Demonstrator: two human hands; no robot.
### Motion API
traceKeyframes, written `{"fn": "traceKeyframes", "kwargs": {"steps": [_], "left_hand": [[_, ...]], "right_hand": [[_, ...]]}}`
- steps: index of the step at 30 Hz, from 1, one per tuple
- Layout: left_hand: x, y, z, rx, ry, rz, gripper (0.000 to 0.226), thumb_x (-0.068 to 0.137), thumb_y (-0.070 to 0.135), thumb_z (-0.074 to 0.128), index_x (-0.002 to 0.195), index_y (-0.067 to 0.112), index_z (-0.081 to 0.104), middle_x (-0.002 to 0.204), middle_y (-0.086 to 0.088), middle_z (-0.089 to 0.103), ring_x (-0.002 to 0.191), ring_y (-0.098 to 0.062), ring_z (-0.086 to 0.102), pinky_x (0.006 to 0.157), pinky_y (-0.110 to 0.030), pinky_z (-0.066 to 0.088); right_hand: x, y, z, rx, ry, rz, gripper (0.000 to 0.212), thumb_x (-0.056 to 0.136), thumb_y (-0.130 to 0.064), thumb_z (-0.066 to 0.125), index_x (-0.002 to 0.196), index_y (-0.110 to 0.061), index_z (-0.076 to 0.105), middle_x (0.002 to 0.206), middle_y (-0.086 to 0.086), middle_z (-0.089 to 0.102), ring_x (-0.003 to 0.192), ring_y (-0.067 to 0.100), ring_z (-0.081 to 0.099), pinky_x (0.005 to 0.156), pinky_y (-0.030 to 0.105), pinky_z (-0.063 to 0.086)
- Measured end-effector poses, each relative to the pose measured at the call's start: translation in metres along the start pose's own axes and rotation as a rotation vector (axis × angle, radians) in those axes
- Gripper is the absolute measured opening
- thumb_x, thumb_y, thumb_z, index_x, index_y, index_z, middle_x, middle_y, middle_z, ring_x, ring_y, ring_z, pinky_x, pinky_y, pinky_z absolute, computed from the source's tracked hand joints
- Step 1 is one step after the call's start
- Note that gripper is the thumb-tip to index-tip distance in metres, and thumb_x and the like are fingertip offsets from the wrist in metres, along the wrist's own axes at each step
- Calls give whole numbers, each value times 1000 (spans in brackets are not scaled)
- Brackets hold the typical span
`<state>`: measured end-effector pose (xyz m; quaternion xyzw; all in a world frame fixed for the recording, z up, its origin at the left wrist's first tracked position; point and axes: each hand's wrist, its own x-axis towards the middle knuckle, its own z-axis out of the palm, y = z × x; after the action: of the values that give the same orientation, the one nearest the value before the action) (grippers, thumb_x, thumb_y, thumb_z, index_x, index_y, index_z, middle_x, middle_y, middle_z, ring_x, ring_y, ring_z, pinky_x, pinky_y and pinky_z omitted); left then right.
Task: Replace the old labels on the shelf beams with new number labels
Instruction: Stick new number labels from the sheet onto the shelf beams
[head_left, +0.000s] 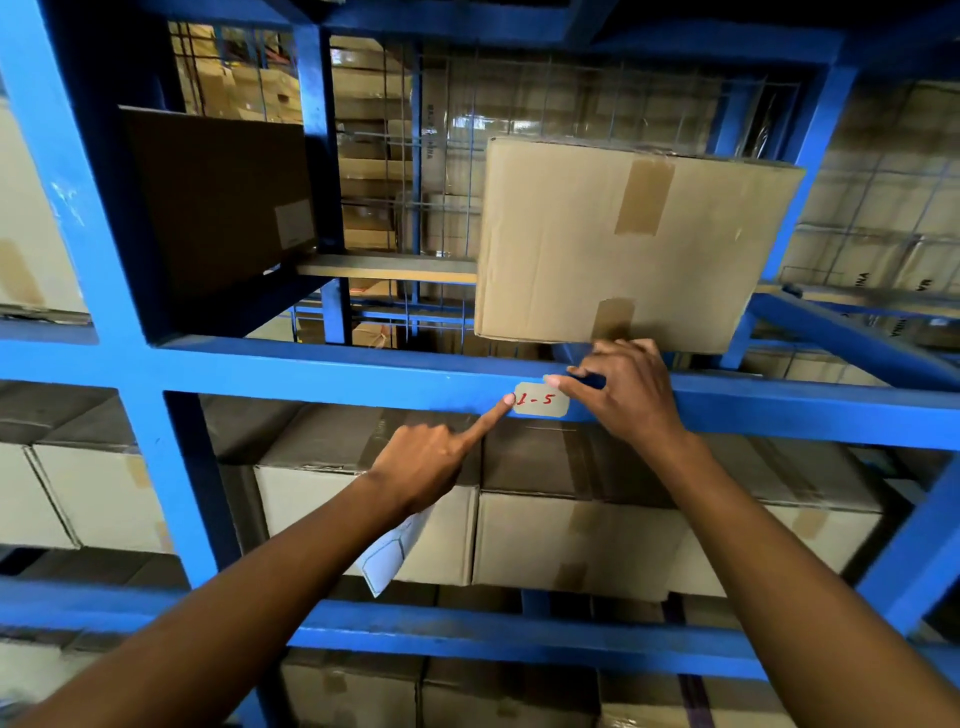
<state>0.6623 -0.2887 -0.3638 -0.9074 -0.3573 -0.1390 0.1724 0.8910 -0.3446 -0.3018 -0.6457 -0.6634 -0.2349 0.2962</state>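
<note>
A pale label (541, 400) with red handwriting reading "1-5" sits on the front face of a blue shelf beam (332, 371). My left hand (431, 465) points its index finger at the label's left edge and touches it, while its other fingers curl round a white sheet of label backing (387, 556) that hangs below the palm. My right hand (621, 389) rests on the beam just right of the label, with the thumb tip on the label's top right corner and a dark pen-like object between its fingers.
A taped cardboard box (628, 244) stands on the shelf right above my right hand, and a darker box (218, 197) at the upper left. Rows of cardboard boxes (571, 535) fill the shelf below. Blue uprights (78, 208) frame the bay, with wire mesh behind.
</note>
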Motion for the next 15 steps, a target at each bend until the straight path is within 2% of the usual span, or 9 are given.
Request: {"fn": "traceKeyframes", "kwargs": {"steps": [3, 5, 8, 10, 11, 12, 13, 14, 15], "left_hand": [[-10, -5, 5, -223, -43, 44, 99, 87, 9, 44, 132, 47, -35, 78, -14, 64, 63, -32, 57, 54, -35, 37], [-19, -11, 8, -461, -100, 82, 97, 87, 10, 44, 132, 55, -29, 73, -16, 61, 62, -34, 55, 57, -38, 40], [-28, -20, 21, -738, -69, 115, 87, 92, 17, 46, 137, 58, -16, 64, -17, 59, 56, -32, 55, 58, -43, 47], [-36, -23, 27, -932, -28, 139, 83, 93, 18, 48, 139, 57, -9, 57, -12, 57, 51, -27, 54, 57, -39, 47], [-43, -26, 30, -1029, -12, 154, 82, 93, 18, 49, 140, 58, -6, 60, -11, 58, 55, -27, 55, 60, -36, 46], [-51, -27, 33, -1096, 14, 157, 81, 92, 19, 50, 140, 58, -4, 73, -15, 63, 65, -30, 58, 67, -34, 45], [-57, -29, 38, -1153, 36, 152, 80, 90, 22, 51, 141, 57, -2, 96, -18, 67, 81, -34, 61, 78, -34, 47], [-66, -32, 43, -1214, 35, 166, 79, 89, 25, 51, 141, 57, 1, 115, -14, 65, 95, -34, 61, 89, -36, 48], [-75, -31, 47, -1273, 40, 177, 78, 87, 27, 51, 141, 57, 4, 123, -10, 62, 103, -32, 60, 96, -39, 46]], "right_hand": [[-11, -6, -3, -91, -13, 25, 42, 89, -49, 49, 99, -15, 72, 95, 6, 72, 85, 22, 60, 81, 33, 30], [-19, -16, -4, -159, -15, 48, 41, 91, -45, 45, 105, -14, 69, 105, 8, 72, 95, 24, 64, 93, 37, 34], [-34, -32, -4, -220, -85, 138, 42, 91, -37, 51, 124, -11, 57, 130, 10, 60, 121, 22, 55, 112, 42, 20], [-50, -50, 0, -256, -61, 161, 44, 90, -33, 53, 128, -9, 53, 135, 10, 55, 130, 24, 47, 113, 41, 13], [-62, -64, 3, -266, -29, 193, 43, 89, -32, 52, 125, -10, 55, 133, 11, 57, 129, 26, 47, 111, 39, 13], [-76, -78, 5, -255, 6, 240, 41, 87, -32, 51, 122, -10, 58, 130, 11, 60, 127, 27, 50, 107, 38, 16], [-92, -90, 8, -234, 43, 309, 40, 86, -33, 51, 119, -12, 60, 125, 10, 63, 122, 27, 54, 104, 37, 19], [-113, -108, 13, -184, 66, 429, 40, 85, -36, 50, 116, -13, 62, 121, 10, 66, 117, 27, 58, 103, 38, 25], [-130, -125, 17, -97, 86, 577, 42, 85, -39, 50, 114, -13, 64, 116, 10, 68, 111, 27, 61, 102, 39, 32]]}}
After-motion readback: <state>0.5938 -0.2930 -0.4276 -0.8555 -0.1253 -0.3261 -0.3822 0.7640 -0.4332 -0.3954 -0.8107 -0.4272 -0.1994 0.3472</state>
